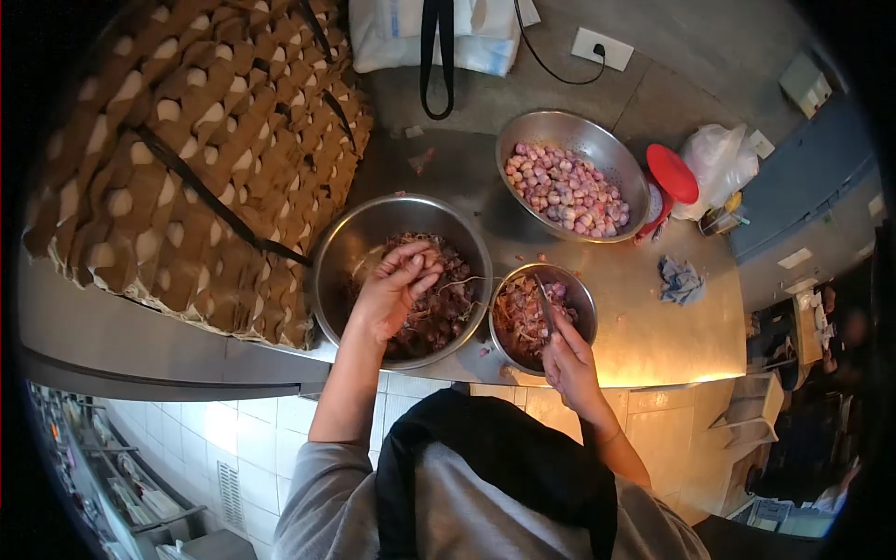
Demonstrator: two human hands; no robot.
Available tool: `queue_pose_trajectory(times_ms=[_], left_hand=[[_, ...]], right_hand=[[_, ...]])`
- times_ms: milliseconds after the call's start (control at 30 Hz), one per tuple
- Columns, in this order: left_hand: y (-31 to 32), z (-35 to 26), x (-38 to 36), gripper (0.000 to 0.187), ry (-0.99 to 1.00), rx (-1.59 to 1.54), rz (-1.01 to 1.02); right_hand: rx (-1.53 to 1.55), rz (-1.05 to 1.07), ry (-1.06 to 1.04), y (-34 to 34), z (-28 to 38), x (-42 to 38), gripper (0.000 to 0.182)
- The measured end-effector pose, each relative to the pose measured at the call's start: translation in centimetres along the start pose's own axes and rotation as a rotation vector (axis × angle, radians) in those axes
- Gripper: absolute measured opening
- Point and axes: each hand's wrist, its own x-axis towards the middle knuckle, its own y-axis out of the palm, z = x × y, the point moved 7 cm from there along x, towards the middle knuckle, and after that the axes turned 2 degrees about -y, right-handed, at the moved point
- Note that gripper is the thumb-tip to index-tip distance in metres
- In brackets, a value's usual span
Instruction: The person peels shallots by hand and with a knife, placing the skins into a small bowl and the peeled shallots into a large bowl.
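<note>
My left hand (pixel 397 289) is above a large steel bowl (pixel 327 271), fingers curled together in a pinch. What they hold, if anything, is too small to make out. Dark reddish-brown shallots and dry skins (pixel 448 303) fill the bottom of this bowl, with thin stringy roots trailing near its right rim. Gripped in my right hand (pixel 572 364) is a knife (pixel 545 303), its blade over a smaller steel bowl (pixel 590 313). That bowl contains loose peelings (pixel 515 313) and some pinkish-purple shallots (pixel 557 291).
Behind the smaller bowl sits a steel colander (pixel 625 168) of pink peeled shallots (pixel 569 191). Stacked egg trays (pixel 187 168) crowd the left. A crumpled blue cloth (pixel 681 280), a red lid (pixel 672 175) and a plastic bag (pixel 719 168) lie at right.
</note>
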Motion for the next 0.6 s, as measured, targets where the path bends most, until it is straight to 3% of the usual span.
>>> queue_pose_trajectory(times_ms=[133, 300, 600], left_hand=[[3.5, 2.8, -0.6, 0.019, -0.061, -0.045, 0.057], [7.7, 7.1, -1.0, 0.022, -0.140, -0.082, 0.148], [8.4, 8.2, -1.4, 0.018, 0.057, -0.068, 0.071]], right_hand=[[-0.080, 0.073, -0.143, 2.1, 1.4, 0.9, 0.043], [-0.102, 0.049, -0.110, 3.1, 1.4, 0.8, 0.043], [-0.377, 0.011, -0.298, 2.3, 3.0, 0.4, 0.041]])
